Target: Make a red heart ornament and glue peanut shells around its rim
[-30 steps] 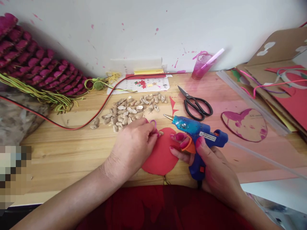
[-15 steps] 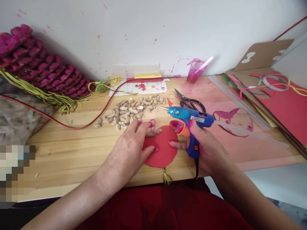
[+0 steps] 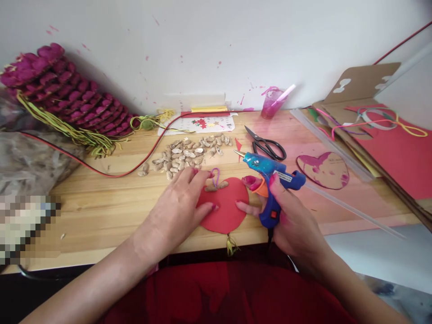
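A red paper disc [image 3: 224,209] lies near the table's front edge, with a purple cord loop [image 3: 216,176] at its top and a yellow-green tassel [image 3: 231,245] below. Two peanut shells [image 3: 221,185] sit side by side near its top edge. My left hand [image 3: 180,198] rests at the disc's left side, thumb on the paper, fingers bent and apart beside the shells. My right hand [image 3: 292,207] grips a blue glue gun [image 3: 268,180] by its handle, a finger at the orange trigger [image 3: 259,188]. Its nozzle points left, above the table, and another fingertip touches the disc's right edge.
Loose peanut shells [image 3: 187,153] lie behind the disc, black scissors [image 3: 268,146] behind the gun. A heart-shaped cutout [image 3: 324,171] and cardboard [image 3: 398,148] lie right. A pink-stained cup [image 3: 270,105], a red-black cord [image 3: 148,155] and a magenta bumpy craft piece [image 3: 74,96] stand or lie further back.
The glue gun has shifted slightly right, its nose tilting up more. Both shells on the disc now show more fully beside my left fingers. The whole view has shifted slightly.
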`<move>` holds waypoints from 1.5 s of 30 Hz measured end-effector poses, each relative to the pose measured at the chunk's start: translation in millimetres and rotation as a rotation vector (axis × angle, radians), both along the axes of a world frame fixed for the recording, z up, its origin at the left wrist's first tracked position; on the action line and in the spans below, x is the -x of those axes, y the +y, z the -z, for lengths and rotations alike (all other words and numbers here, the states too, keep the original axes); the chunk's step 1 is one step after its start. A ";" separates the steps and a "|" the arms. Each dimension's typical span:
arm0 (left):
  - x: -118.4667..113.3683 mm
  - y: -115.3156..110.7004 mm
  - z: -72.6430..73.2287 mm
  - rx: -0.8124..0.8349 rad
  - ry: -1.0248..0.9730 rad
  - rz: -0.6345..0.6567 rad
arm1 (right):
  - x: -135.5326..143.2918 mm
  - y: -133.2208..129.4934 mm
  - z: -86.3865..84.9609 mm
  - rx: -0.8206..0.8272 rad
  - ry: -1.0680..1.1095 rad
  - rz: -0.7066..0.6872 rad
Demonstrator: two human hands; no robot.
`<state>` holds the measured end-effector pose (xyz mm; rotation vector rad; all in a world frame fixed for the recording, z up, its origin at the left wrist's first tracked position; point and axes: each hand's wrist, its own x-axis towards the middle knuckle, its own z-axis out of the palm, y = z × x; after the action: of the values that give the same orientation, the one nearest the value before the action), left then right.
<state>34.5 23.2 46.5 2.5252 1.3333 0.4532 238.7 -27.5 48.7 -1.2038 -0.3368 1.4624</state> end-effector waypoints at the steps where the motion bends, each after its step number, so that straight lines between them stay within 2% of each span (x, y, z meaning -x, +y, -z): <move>1: 2.5 -4.4 2.4 0.001 -0.007 0.005 | -0.2 0.1 0.0 0.007 -0.001 0.004; 4: 9.6 -15.0 10.9 0.049 -0.066 0.076 | 0.0 -0.5 0.3 0.023 -0.002 0.019; 7: 15.4 -16.6 15.4 0.094 -0.144 0.173 | 1.6 -3.6 0.7 0.010 0.001 0.002; 10: 23.3 -9.1 11.7 0.130 -0.158 0.260 | 1.9 -9.7 0.7 -0.014 -0.030 0.001; 14: 37.5 4.3 -1.5 0.217 -0.026 0.305 | -3.0 -21.4 0.1 0.056 -0.061 -0.023; 17: 40.2 10.9 -11.3 0.206 0.024 0.296 | -6.7 -25.6 -0.7 0.079 -0.050 -0.018; 20: 28.0 13.3 -16.7 0.110 -0.044 0.223 | -6.0 -18.0 -0.9 0.017 -0.018 0.040; 23: 5.9 12.4 -14.2 0.011 -0.146 0.056 | -1.1 -2.2 0.8 -0.016 0.011 0.025; 25: -7.9 11.0 -8.2 -0.013 -0.174 -0.002 | 2.4 6.8 2.8 -0.010 0.006 -0.031; 29: -21.4 8.7 6.3 -0.042 -0.179 -0.033 | 4.3 12.2 5.2 0.026 -0.044 -0.134; 33: -21.1 7.4 14.3 -0.047 -0.194 -0.048 | 0.7 7.5 3.7 0.006 -0.054 -0.135; 45: -22.4 4.0 13.4 -0.074 -0.186 -0.035 | -6.2 3.4 10.1 -0.023 0.005 -0.183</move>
<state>56.8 27.2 33.1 2.4508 1.3141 0.7385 244.9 -24.1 38.6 -1.1755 -0.4692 1.6143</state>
